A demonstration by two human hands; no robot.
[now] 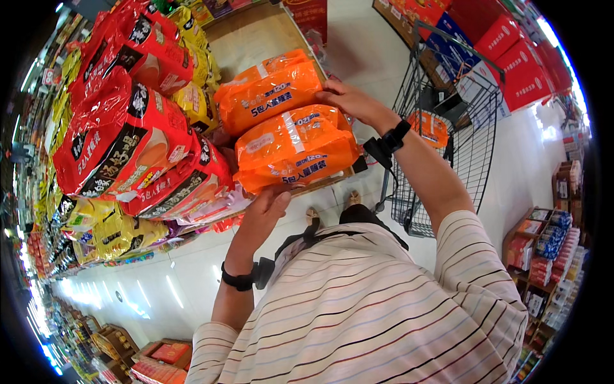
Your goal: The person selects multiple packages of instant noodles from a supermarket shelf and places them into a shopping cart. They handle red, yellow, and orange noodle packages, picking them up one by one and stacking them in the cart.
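Two orange plastic multipacks of instant noodles lie side by side before me on a wooden display stand. The fingertips of my right hand touch the right end of the farther orange pack. My left hand is at the front lower edge of the nearer orange pack, its thumb in sight and its fingers partly hidden by the wrapper. Left of both stand stacked red noodle multipacks, with a yellow multipack behind them. Each of my wrists wears a black strapped device.
A wire shopping cart stands close by my right arm. In it lie another orange pack and a dark object. Red cartons are stacked beyond the cart. Yellow packs sit at the stand's near left. Stocked shelves line the right.
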